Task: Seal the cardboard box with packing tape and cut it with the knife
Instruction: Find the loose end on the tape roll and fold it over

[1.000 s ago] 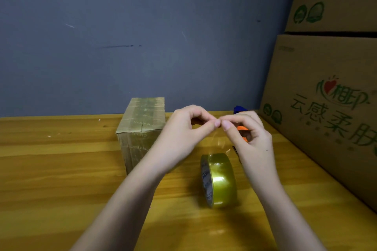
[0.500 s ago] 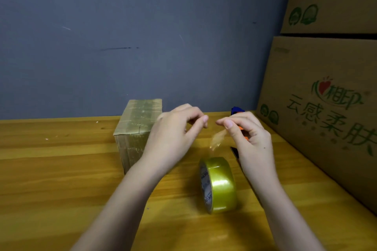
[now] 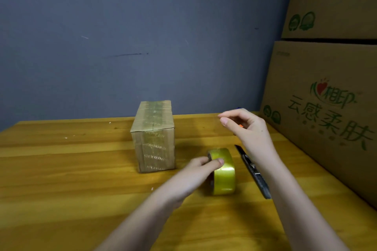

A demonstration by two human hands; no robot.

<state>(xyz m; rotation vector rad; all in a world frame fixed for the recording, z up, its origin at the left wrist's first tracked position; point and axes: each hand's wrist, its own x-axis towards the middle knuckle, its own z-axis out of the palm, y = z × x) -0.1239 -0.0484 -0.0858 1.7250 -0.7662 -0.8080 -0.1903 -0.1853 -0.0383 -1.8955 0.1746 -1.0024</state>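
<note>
Head view shows the left hand gripping the upright tape roll on the wooden surface, thumb and fingers pinching its top rim. The right hand is raised with fingertips pinched together; whether it holds the clear tape end I cannot tell. The small box stands just left of the roll, its top already glossy with tape. The knife lies just right of the roll, under the right forearm. Likely risks: a loose tape end could spring back and stick to the roll, and the forearm could nudge the knife.
</note>
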